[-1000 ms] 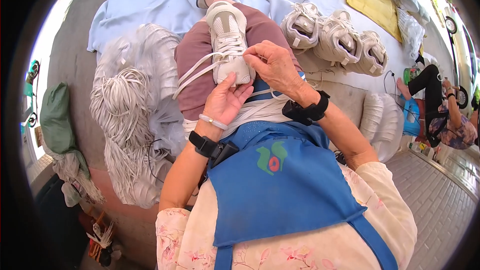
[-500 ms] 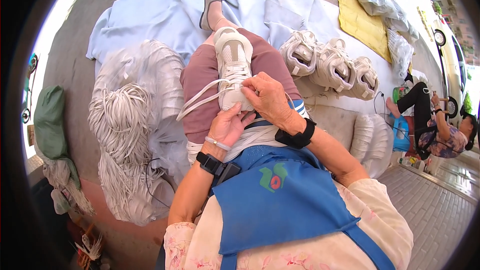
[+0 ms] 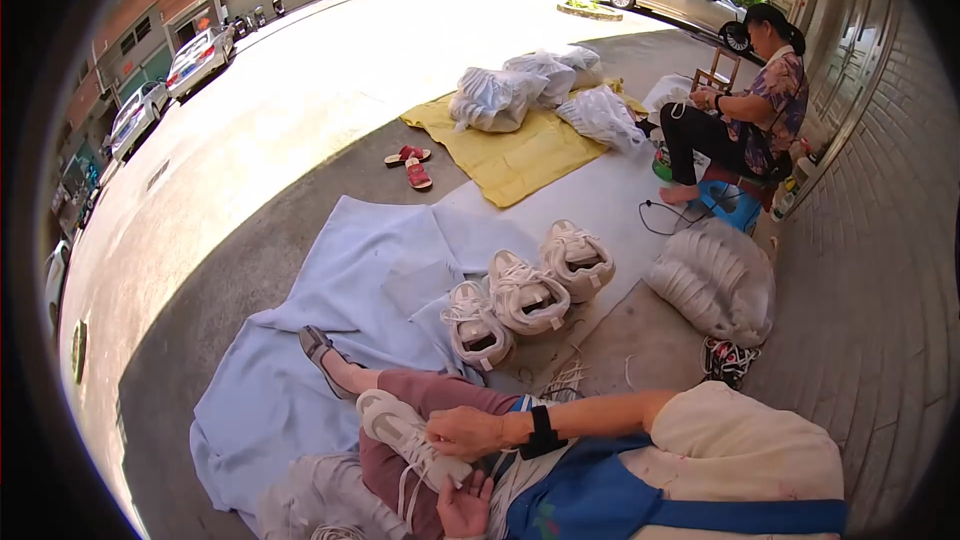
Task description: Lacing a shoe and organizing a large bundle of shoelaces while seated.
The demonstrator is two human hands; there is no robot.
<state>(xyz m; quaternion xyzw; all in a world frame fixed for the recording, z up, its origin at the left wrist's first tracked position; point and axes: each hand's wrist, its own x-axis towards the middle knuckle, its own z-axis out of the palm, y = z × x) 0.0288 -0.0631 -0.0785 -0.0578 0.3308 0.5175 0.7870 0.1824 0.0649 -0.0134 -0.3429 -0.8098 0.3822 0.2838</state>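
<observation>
A white and beige sneaker (image 3: 392, 422) lies across my thighs, toe pointing away from me, with loose white shoelace (image 3: 408, 485) ends hanging over its side. My right hand (image 3: 468, 434) rests over the lacing near the ankle opening, fingers bent and pinched at the lace; the fingertips are partly hidden. My left hand (image 3: 464, 510), palm up, has its thumb and fingers at the pale tongue (image 3: 450, 472) of the same sneaker. Beyond my knees, three similar laced sneakers (image 3: 527, 298) stand side by side on the ground sheet.
A light blue cloth (image 3: 300, 360) spreads past my legs. Plastic-wrapped bundles lie near my left leg (image 3: 320, 500) and at right (image 3: 715, 280). Farther off are a yellow sheet (image 3: 510, 165) with bags, red sandals (image 3: 412, 166), and a seated person (image 3: 745, 110) handling something pale.
The view has swung up and to the right, bringing the street, parked cars and the other person into fuller sight. Both hands stay at the sneaker's lacing and tongue.
</observation>
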